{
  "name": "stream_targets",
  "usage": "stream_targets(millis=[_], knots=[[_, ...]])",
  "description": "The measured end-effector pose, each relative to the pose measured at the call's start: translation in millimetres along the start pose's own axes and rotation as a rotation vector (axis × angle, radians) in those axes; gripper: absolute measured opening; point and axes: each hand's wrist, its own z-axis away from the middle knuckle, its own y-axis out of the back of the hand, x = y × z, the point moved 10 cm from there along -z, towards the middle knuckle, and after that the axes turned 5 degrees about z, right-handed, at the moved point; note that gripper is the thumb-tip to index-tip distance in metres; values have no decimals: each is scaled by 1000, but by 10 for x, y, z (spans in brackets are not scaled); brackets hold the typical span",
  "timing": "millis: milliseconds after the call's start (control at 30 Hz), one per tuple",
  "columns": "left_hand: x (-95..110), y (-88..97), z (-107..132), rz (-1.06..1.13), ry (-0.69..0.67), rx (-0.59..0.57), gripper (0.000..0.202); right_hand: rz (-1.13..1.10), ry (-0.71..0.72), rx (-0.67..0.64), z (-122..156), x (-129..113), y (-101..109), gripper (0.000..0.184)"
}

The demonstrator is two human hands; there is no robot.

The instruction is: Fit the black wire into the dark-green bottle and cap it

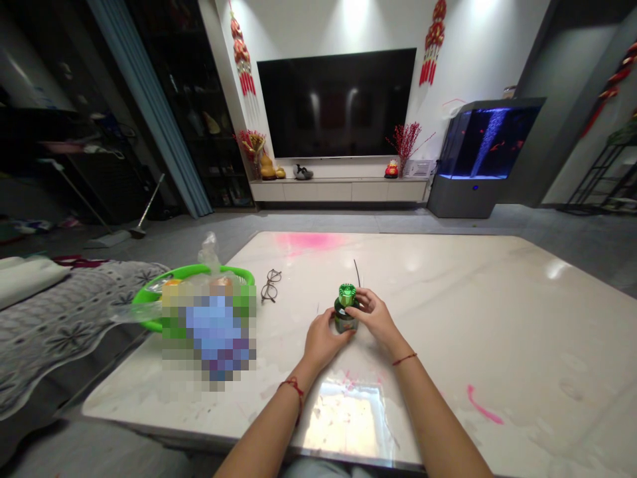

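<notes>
Clasping a small dark bottle (345, 318) near the middle of the marble tabletop (472, 332), the left hand (323, 342) curls around its body while the right hand (375, 316) pinches its green cap (347, 294). A loose grip could let the bottle slip and topple on the smooth stone

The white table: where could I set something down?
Wide bare table lies right of the right hand; a smaller patch lies between the glasses and the left hand, which holds the container with the right. The left end is crowded by the green basket and a blurred bundle.
</notes>
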Motion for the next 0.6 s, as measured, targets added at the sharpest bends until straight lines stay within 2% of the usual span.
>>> stream_targets(millis=[233,367,600], knots=[[39,48,40,218,52,-2,69,24,9,-22,-2,-43,-13,37],[108,73,71,261,22,-8,59,45,17,-33,-2,-61,-15,36],[218,88,91,199,-53,3,48,79,18,-25,-2,-44,-21,41]])
